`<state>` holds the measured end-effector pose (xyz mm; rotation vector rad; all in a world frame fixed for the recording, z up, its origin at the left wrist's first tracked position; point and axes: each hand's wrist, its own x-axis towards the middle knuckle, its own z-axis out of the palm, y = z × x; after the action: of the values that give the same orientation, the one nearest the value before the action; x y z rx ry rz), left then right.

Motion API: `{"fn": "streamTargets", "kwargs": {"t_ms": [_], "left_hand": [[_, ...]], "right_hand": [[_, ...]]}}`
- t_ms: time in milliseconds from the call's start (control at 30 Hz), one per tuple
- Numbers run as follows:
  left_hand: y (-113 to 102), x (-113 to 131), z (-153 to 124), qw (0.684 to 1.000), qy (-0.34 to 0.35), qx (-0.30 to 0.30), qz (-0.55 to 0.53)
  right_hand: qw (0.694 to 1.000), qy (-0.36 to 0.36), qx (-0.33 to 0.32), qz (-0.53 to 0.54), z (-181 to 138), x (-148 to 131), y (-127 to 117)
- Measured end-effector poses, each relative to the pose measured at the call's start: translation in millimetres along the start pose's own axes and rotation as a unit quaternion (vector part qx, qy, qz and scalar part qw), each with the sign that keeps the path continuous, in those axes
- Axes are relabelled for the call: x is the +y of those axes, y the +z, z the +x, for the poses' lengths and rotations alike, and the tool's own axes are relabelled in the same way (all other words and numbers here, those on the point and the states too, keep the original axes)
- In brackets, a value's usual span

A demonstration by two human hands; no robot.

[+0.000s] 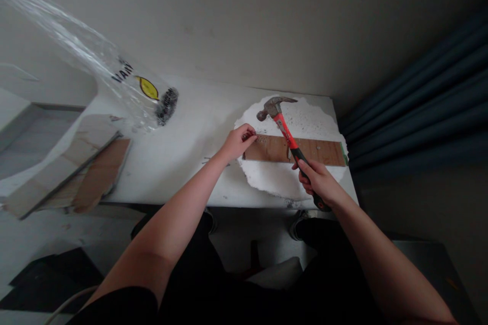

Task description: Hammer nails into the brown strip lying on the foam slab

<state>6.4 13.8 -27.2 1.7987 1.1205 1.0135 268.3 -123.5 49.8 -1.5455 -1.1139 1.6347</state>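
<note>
My right hand point(319, 181) is wrapped around the black grip of a claw hammer point(285, 130) with a red and black handle. The hammer's metal head is raised over a brown wooden board point(271, 150). That board lies flat on a rough-edged white slab point(263, 178). At the board's left end, my left hand point(239, 142) has its fingertips pinched together; whatever is between them is too small to make out. A few thin dark pieces, which look like nails point(210, 160), lie on the table left of the slab.
Clear plastic wrapping point(95, 55) with a yellow label stands on the white table point(179, 147) at the left. Broken board pieces point(99, 175) overhang its left front edge. A dark blue curtain point(419, 91) hangs at the right, and a wall rises behind.
</note>
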Motion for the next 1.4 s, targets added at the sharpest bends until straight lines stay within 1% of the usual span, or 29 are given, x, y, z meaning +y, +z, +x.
{"fn": "streamTargets", "kwargs": {"t_ms": [300,533,667,767,867,1000,1133,1200,1267,1400], "left_hand": [[0,3,-1,1.000,-0.004,0.003,0.014],[0,1,-2,1.000,0.015,0.006,0.015],[0,0,-2,1.000,0.013,0.004,0.026],[0,3,-3,0.999,0.012,0.004,0.041],[0,8,-4,0.998,0.020,0.004,0.055],[0,12,-6,0.997,0.015,-0.001,0.079],[0,13,-5,0.994,0.006,0.005,0.107],[0,13,-6,0.992,0.001,0.007,0.124],[0,12,-6,0.991,-0.002,0.009,0.134],[1,9,-7,0.994,0.008,0.020,0.105]], "right_hand": [[1.000,0.006,-0.005,-0.012,-1,-1,-1],[1.000,-0.007,0.014,-0.020,-5,-10,-6],[0.999,-0.017,0.020,-0.028,-6,-12,-8],[0.996,-0.034,0.036,-0.072,-6,-11,-17],[0.985,-0.069,0.055,-0.150,-9,-10,-30],[0.969,-0.097,0.032,-0.224,-17,-15,-40],[0.955,-0.103,0.007,-0.279,-22,-18,-34],[0.956,-0.096,-0.006,-0.279,-22,-17,-30],[0.964,-0.082,-0.012,-0.252,-21,-13,-28],[0.979,-0.052,-0.001,-0.198,-22,-9,-30]]}}
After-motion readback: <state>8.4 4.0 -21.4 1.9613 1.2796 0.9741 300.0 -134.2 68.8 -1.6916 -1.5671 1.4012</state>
